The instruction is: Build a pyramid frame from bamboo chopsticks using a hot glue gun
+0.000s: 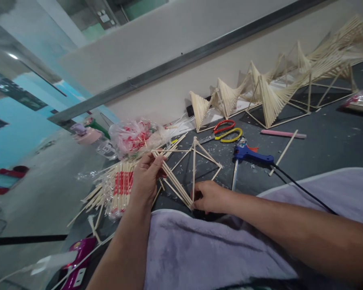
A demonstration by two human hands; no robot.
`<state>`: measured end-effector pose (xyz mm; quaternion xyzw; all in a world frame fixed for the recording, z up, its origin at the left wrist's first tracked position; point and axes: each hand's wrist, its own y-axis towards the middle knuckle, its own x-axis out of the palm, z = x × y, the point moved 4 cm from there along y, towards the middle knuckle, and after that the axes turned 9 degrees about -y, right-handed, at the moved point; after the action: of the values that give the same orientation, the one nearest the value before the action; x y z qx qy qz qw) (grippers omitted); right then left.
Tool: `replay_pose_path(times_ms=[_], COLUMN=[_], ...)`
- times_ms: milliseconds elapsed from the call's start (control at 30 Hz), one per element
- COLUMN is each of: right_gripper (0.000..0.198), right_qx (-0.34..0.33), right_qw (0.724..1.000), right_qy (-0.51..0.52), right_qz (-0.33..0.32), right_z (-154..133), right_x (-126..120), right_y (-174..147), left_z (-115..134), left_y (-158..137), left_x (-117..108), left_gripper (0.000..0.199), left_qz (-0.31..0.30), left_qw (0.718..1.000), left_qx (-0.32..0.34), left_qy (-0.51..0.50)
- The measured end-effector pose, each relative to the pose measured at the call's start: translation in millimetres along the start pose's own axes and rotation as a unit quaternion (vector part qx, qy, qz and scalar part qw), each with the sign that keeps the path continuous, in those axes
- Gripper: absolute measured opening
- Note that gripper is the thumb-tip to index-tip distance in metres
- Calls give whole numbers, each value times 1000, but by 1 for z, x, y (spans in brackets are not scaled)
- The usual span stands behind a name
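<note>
A small frame of thin wooden sticks (194,169) stands in front of me on the dark table, its corners joined by pale lumps. Several sticks lie side by side along its left side (177,181). My left hand (148,171) pinches their upper ends between thumb and fingers. At their lower ends, by the near corner of the frame, my right hand (210,196) has its fingers closed; the fingertips are partly hidden. Right of the frame, a blue glue gun (251,154) rests with its cord trailing to the right.
Scissors with red and yellow handles (228,131) lie behind the frame. Twisted stick structures (269,100) line the wall. Packs of sticks (121,185) and a plastic bag (136,135) sit at left. A purple power strip (81,262) is near left, a pink stick (282,134) at right.
</note>
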<state>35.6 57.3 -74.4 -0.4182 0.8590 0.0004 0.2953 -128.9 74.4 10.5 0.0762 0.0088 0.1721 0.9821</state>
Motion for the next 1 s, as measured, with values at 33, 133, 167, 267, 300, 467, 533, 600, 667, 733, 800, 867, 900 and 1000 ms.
replay_pose_path(times_ms=[33,133,167,267,300,467,533,600,667,733,800,867,900,1000], right_gripper=[20,19,19,19,19,18,19,19,19,18,18,18,19,19], right_qx=[-1,-1,2,11,11,1,-2,-8,-11,-10,-8,-5,-5,-6], right_qw=[1000,997,996,995,994,994,994,993,993,993,994,994,994,995], right_qy=[-13,-48,-54,-64,-66,-68,-68,-70,-70,-66,-61,-60,-59,-55], right_qz=[17,63,71,79,82,85,85,91,93,93,93,92,89,81], right_z=[-1,-3,-3,-3,-2,-2,-1,-1,-1,0,0,0,1,0], right_x=[-1,-3,-2,0,1,2,2,1,1,2,2,3,3,3], right_y=[-1,-2,-2,-2,-2,-1,0,0,0,0,0,1,1,1], left_z=[0,-2,-2,-2,-1,0,-1,-2,-2,-2,-1,0,0,1], left_y=[0,0,0,1,1,1,2,3,3,3,3,2,2,1], left_x=[0,-1,-2,-2,-2,-4,-4,-5,-5,-5,-5,-4,-4,-2], left_gripper=[29,26,24,24,25,34,37,39,39,37,36,35,35,37], left_qz=[-2,-8,-9,-9,-9,-13,-8,-4,-2,-2,0,0,1,8], left_qw=[1000,1000,1000,1000,1000,999,998,998,997,997,997,997,997,997], left_qx=[0,-3,-5,-10,-12,-46,-60,-69,-74,-74,-75,-80,-82,-82], left_qy=[2,4,5,7,7,-3,-7,-11,-13,-11,-9,-7,-6,-1])
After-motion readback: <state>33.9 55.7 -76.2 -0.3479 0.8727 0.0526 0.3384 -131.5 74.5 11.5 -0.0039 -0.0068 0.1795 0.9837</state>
